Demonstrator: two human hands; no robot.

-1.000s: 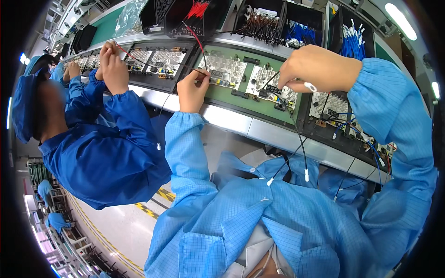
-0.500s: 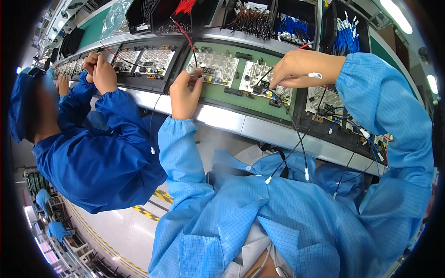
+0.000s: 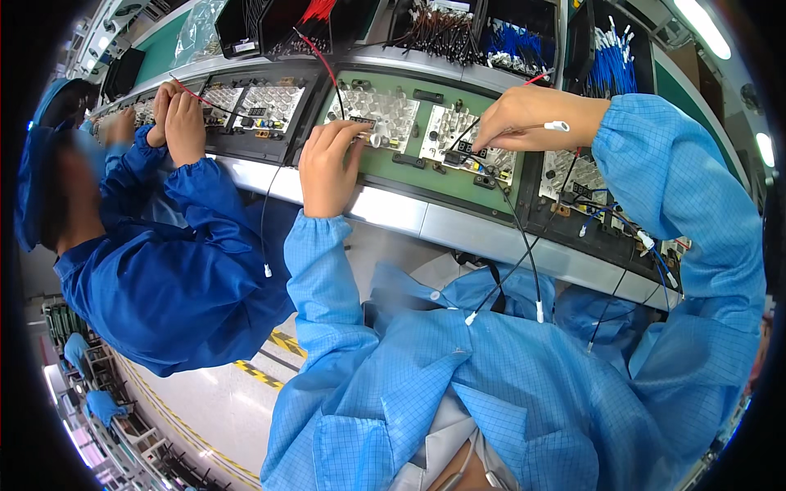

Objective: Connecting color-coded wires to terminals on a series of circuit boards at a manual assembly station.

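My left hand (image 3: 327, 168) is over the left circuit board (image 3: 395, 114) on the green carrier tray (image 3: 377, 168). Its thumb and fingers are closed on a wire with a white connector (image 3: 374, 140) showing at the fingertips; most of this wire is hidden. At the right board (image 3: 442, 135) of the same tray, my right hand (image 3: 520, 119) pinches a thin wire close to the small black digit display. That wire's white connector (image 3: 557, 126) sticks out across my wrist. Black wires (image 3: 517, 214) hang from this board over the metal rail, with white connectors at their ends.
Bins of brown wires (image 3: 438, 37), blue wires (image 3: 612, 61) and red wires (image 3: 319, 10) line the back. More boards (image 3: 573, 176) in a dark tray lie to the right. A co-worker in dark blue (image 3: 172, 270) works on boards at the left.
My left hand has turned, its fingers now reaching further right over the board, and the white connector has shifted right and slightly down. My right hand has barely moved.
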